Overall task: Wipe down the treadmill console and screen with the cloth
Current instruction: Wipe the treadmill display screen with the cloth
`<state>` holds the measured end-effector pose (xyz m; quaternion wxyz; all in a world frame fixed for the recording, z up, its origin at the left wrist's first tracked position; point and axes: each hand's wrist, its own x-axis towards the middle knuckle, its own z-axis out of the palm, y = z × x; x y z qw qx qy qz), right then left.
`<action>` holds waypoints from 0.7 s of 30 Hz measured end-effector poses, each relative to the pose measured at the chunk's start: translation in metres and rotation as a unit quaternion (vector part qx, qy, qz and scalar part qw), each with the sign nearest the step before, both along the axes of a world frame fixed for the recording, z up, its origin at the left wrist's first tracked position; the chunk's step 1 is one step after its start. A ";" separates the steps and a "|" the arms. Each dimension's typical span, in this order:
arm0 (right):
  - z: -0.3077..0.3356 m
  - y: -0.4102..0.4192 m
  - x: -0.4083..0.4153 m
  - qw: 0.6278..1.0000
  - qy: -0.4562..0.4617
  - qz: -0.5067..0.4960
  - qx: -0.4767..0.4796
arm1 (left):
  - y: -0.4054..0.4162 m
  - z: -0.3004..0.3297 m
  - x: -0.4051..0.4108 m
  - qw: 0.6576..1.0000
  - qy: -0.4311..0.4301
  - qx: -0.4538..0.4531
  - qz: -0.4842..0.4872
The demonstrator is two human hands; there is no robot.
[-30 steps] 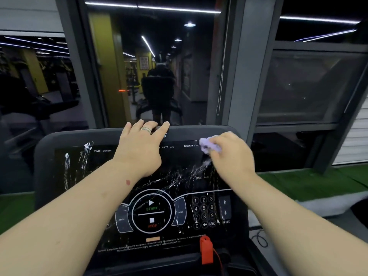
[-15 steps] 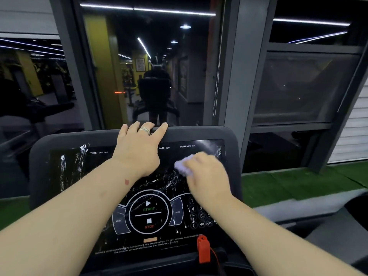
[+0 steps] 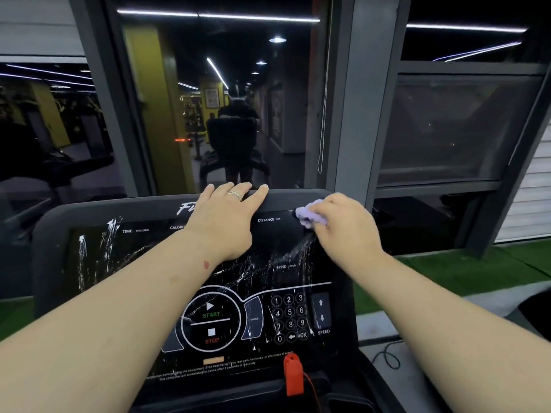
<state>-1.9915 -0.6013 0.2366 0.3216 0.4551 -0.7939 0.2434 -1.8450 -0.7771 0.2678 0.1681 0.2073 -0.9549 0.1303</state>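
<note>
My right hand (image 3: pixel 347 231) grips the lilac cloth (image 3: pixel 310 216), pressing the treadmill console (image 3: pixel 125 263)'s top-right corner. Left hand (image 3: pixel 222 222) lies flat, fingers over its top edge.

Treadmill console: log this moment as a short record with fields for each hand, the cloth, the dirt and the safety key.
left hand: flat on the console top edge, fingers straight, ring on one finger
right hand: grip on the cloth, at the screen's upper right corner
cloth: purple, bunched, pressed near the DISTANCE label
dirt: white streaks at screen left and centre
safety key: red, below the keypad
</note>
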 end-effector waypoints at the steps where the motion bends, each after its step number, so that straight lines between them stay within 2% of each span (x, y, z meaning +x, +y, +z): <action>1: -0.003 0.001 0.002 0.999 -0.009 -0.009 -0.029 | 0.003 -0.001 -0.004 1.000 0.000 -0.002 -0.001; 3: -0.029 0.000 0.013 1.000 0.001 0.015 -0.018 | 0.010 -0.004 -0.010 1.000 0.005 -0.005 0.006; 5: -0.056 0.008 0.019 0.995 0.041 0.074 0.049 | 0.014 -0.006 -0.013 1.000 0.010 -0.005 0.014; 7: -0.042 0.011 0.003 0.989 0.067 0.100 0.079 | 0.014 -0.009 -0.013 1.000 0.019 -0.013 0.017; 10: -0.015 0.004 -0.011 0.998 0.035 0.037 -0.042 | 0.013 -0.012 -0.013 0.999 0.032 -0.012 0.015; 12: -0.034 0.001 -0.001 0.997 0.002 0.026 -0.076 | 0.012 -0.013 -0.013 0.999 0.039 -0.010 0.015; 15: -0.069 0.013 0.017 0.994 0.036 0.095 0.032 | 0.012 -0.014 -0.013 0.999 0.046 -0.016 0.014; 17: -0.048 0.017 0.004 0.990 0.054 0.112 0.060 | 0.012 -0.015 -0.014 0.998 0.051 -0.016 0.013; 19: -0.023 0.010 -0.012 0.998 0.038 0.057 -0.012 | 0.012 -0.015 -0.015 0.998 0.055 -0.016 0.011; 21: -0.028 0.005 -0.012 0.997 -0.012 0.015 -0.077 | 0.010 -0.016 -0.015 0.998 0.061 -0.018 0.010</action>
